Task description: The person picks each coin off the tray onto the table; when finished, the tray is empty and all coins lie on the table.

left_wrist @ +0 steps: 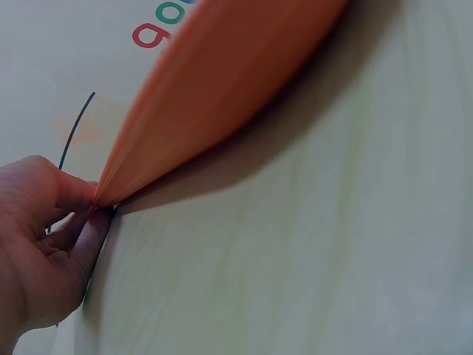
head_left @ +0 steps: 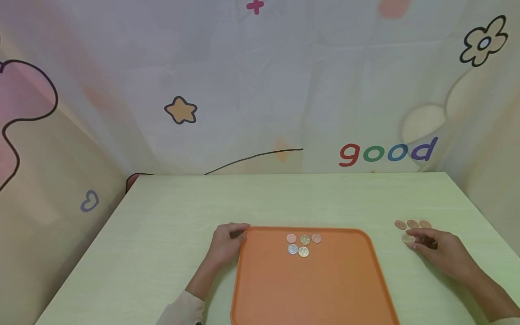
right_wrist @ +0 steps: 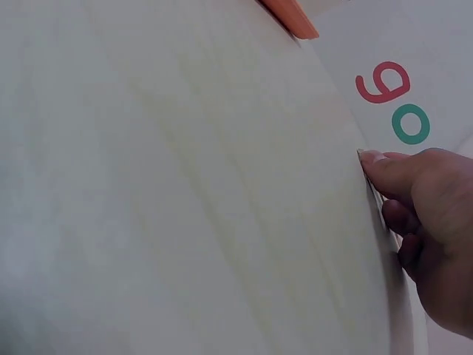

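An orange tray (head_left: 308, 289) lies on the table, with several coins near its far edge: gold coins (head_left: 303, 252), copper-pink coins (head_left: 291, 238) and a silver coin (head_left: 293, 249). At the tray's far left corner, my left hand (head_left: 225, 243) grips the rim between thumb and fingers, which the left wrist view also shows. Off to the right of the tray, my right hand (head_left: 447, 253) pinches a gold coin (head_left: 407, 239) between thumb and fingertips. Whether that coin touches the table is hard to tell. Just beyond it, three copper coins (head_left: 412, 224) lie in a row on the table.
The pale green table (head_left: 162, 216) extends on both sides of the tray and behind it. A printed cloth (head_left: 260, 90) hangs along the table's back edge and at both sides, bearing the word "good" (head_left: 387, 152).
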A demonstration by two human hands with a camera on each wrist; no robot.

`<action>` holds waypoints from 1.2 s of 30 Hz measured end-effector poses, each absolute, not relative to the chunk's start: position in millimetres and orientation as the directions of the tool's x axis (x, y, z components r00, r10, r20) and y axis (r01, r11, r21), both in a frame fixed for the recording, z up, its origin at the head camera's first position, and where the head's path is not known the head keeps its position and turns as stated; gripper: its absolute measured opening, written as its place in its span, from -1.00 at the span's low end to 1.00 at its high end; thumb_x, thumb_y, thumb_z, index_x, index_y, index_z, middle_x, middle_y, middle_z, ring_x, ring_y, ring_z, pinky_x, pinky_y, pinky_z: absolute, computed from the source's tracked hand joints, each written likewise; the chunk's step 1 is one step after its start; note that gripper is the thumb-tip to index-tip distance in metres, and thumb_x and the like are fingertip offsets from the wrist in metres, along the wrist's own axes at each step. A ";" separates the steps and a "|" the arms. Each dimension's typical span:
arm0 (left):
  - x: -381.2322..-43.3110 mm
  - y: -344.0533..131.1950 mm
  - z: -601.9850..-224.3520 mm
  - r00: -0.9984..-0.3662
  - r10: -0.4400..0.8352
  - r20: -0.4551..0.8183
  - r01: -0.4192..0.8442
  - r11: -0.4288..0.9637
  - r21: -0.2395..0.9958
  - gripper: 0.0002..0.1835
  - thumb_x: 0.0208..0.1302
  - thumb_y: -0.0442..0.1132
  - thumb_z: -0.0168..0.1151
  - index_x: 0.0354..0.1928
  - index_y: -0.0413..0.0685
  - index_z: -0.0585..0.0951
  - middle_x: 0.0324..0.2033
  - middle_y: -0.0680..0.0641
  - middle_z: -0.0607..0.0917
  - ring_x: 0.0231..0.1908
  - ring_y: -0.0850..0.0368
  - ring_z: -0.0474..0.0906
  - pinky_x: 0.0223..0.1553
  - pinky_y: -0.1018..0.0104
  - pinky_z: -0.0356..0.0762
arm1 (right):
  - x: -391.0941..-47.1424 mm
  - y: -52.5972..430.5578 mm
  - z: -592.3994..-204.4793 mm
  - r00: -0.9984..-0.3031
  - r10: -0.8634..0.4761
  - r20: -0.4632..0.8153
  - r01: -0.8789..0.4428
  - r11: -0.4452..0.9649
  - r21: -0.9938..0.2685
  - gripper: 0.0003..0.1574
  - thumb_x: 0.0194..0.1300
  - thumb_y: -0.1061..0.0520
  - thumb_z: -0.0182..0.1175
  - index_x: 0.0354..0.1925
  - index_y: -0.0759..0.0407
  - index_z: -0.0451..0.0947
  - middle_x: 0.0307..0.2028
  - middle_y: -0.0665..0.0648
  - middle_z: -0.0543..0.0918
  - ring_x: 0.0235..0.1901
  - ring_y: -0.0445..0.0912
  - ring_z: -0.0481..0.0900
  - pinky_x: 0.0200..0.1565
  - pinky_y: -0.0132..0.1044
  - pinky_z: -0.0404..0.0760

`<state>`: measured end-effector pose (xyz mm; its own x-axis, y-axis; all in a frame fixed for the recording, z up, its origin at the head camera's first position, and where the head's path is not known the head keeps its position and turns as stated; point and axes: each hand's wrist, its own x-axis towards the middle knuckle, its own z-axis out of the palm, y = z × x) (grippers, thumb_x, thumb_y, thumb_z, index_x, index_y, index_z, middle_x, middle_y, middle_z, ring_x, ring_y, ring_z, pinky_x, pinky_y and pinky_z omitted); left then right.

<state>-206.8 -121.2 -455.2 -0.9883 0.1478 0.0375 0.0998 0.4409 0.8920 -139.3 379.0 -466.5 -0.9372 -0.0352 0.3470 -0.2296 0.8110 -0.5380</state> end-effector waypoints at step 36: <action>-206.8 -121.5 -455.7 -0.988 0.148 0.049 0.111 0.449 0.887 -0.68 0.27 -0.51 0.16 0.02 -0.32 0.73 0.00 -0.30 0.76 0.08 -0.20 0.66 0.13 -0.04 0.64 | -144.0 383.8 -457.0 -0.980 0.022 0.199 -0.087 0.847 -0.524 -0.65 0.25 0.11 0.43 -0.06 0.29 0.74 -0.43 -0.18 0.69 -0.45 -0.44 0.32 -0.43 -0.48 0.39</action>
<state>-206.8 -121.5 -455.7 -0.9877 0.1482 0.0490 0.1114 0.4490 0.8865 -144.0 383.8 -457.0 -0.9797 0.0223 0.1990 -0.0871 0.8475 -0.5237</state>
